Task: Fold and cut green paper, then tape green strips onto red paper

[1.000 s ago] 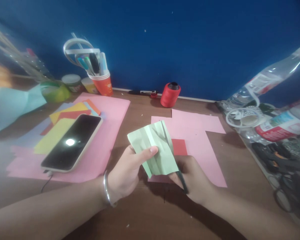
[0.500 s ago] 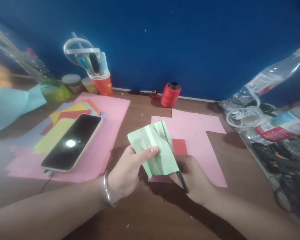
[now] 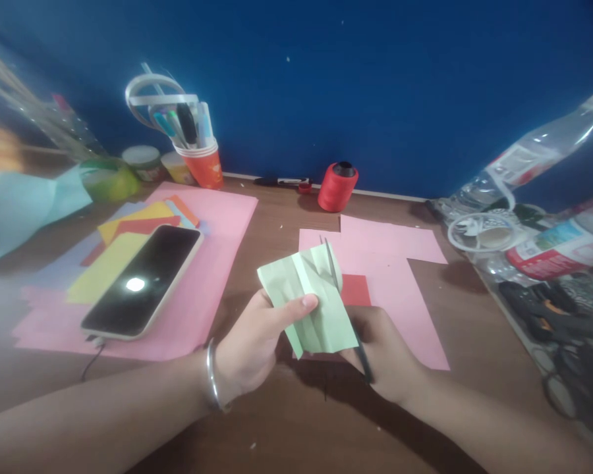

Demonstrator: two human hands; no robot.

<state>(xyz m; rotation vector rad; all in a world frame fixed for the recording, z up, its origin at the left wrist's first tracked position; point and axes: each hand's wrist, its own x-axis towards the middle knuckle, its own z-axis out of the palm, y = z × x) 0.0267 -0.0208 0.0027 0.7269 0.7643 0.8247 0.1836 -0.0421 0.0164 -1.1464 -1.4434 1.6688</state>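
Observation:
A creased light green paper point(image 3: 296, 273) is pinched in my left hand point(image 3: 257, 339), the thumb lying on its front face. My right hand point(image 3: 383, 352) grips a pair of scissors point(image 3: 363, 359) by the dark handles. One blade shows along the paper's upper right side, and its tip pokes past the top edge. Part of the scissors is hidden behind the green paper. Below the hands lies pink paper point(image 3: 390, 283) with a small red paper piece point(image 3: 356, 290) on it.
To the left, a phone point(image 3: 145, 280) rests on coloured papers over pink sheets point(image 3: 227, 243). At the back stand a red cup point(image 3: 202, 168) of pens and a red thread spool point(image 3: 338, 187). Plastic bottles point(image 3: 568, 247) and dark-handled tools point(image 3: 538, 309) crowd the right edge.
The green paper and my left hand have shifted slightly right and down. More of the scissor tips now shows above the paper's top edge.

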